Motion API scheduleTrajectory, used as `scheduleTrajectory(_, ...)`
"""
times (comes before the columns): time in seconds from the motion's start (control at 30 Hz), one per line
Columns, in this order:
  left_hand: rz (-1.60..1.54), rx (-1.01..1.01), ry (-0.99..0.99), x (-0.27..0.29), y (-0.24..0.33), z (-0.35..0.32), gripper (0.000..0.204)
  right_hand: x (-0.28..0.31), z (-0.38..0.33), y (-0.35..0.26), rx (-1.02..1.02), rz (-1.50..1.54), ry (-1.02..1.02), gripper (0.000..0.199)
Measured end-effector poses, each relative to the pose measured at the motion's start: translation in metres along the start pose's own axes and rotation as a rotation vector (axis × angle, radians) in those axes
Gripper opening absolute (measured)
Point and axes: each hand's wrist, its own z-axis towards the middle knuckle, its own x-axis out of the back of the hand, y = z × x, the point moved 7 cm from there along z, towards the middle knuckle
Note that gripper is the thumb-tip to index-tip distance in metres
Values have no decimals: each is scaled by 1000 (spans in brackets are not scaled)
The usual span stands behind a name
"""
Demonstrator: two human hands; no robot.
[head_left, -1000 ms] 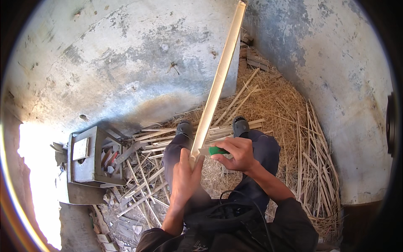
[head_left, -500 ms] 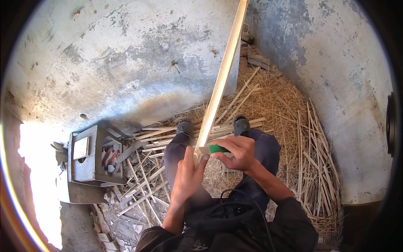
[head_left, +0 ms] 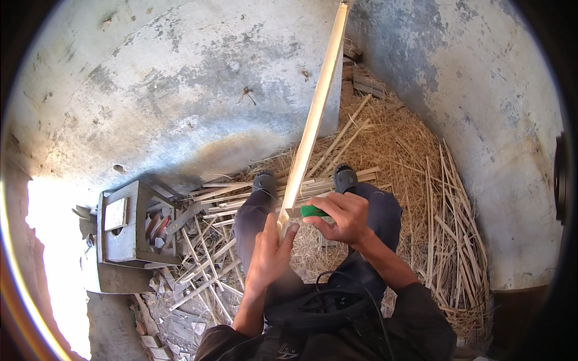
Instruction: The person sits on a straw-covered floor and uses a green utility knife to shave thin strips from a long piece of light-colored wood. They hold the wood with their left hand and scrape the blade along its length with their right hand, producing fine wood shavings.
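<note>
- The left hand [head_left: 268, 257] gripped the near end of a long pale strip [head_left: 313, 123], which slanted up and slightly right before the far wall [head_left: 198, 78].
- The right hand [head_left: 345, 218] was wrapped around a green-handled knife [head_left: 312, 211], its blade at the strip just beyond the left hand.
- Thin sticks [head_left: 460, 237] lay at the right beside straw [head_left: 388, 135]; a grey wooden box [head_left: 123, 243] stood at the left.

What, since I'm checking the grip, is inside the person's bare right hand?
The right hand holds a green handle; its front shows, with a flat greyish blade at the long, pale strip. Fingers cover the handle's rear.
</note>
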Motion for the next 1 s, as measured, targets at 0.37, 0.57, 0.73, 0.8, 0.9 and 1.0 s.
scheduleTrajectory(0.37, -37, 80, -127, 0, 3, 2, 29, 8, 3, -1, 1, -69, -12, 32)
scheduleTrajectory(0.57, 97, 245, -279, -14, -16, -40, 35, 57, 8, 99, -457, -114, 281, 32)
scheduleTrajectory(0.73, -32, 178, -147, 9, -8, -27, 34, 48, -7, 98, -511, 96, 340, 33)
scheduleTrajectory(0.8, -8, 145, -131, 14, -3, -23, 34, 44, -7, 88, -511, 131, 263, 32)
scheduleTrajectory(0.9, 2, 151, -120, 20, 3, -19, 34, 40, -11, 61, -432, 233, 199, 33)
scheduleTrajectory(1.0, -13, 150, -54, 20, 8, -15, 32, 33, -10, 19, -181, 195, 53, 33)
